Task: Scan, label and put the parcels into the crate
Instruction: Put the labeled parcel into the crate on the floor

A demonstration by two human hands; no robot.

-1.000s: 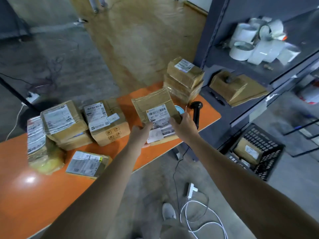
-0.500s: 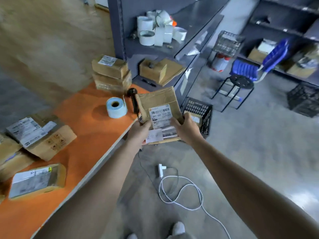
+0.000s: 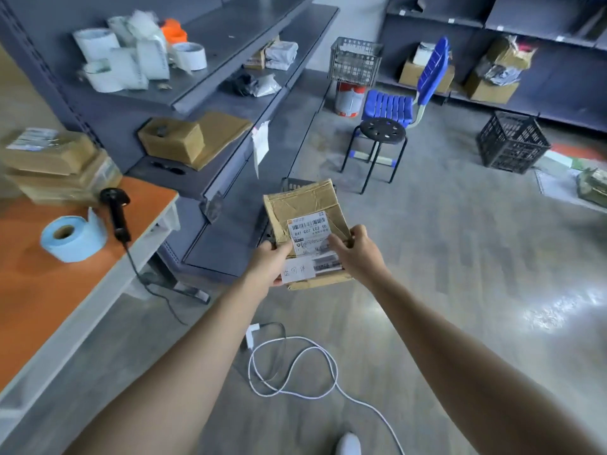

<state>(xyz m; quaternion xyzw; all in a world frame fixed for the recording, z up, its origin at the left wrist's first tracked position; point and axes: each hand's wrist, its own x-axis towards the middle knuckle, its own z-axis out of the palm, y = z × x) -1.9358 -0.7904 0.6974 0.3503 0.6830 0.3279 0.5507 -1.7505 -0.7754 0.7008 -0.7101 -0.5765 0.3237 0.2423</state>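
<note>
Both hands are on one parcel here. Left hand (image 3: pixel 271 261) has the near-left corner, thumb on top and fingers tucked under. Right hand (image 3: pixel 358 254) is curled round the right edge, with the thumb lying across the paper on top.

So the flat brown cardboard parcel (image 3: pixel 305 205) is up in the air between them, face up and tipped a bit toward me. It's out over the floor, well off the desk. On its top are a white barcode label (image 3: pixel 308 229) and a small handwritten sticker (image 3: pixel 297 273), which sits right beside my left thumb.

Just past the far end of the parcel, ahead of both hands, a bit of a black plastic crate (image 3: pixel 290 184) peeks out. Most of it is hidden behind the box, so I can't say what's in it.

Over to the left of my left hand is the orange desk (image 3: pixel 49 290), with the black handheld scanner (image 3: pixel 116 211) and the pale blue roll of labels (image 3: pixel 74 238) on it.

Handling-wise, my guess is it's light, since I'm only holding it at the near end. The cardboard is creased and taped all over, so it's probably a bit soft and will dent if squeezed, and the tape looks slick. I'd keep the grip on edges and corners with fingers underneath, and not drag a thumb over the sticker in case it peels. It only needs a low, flat set-down into the crate, no tossing.
</note>
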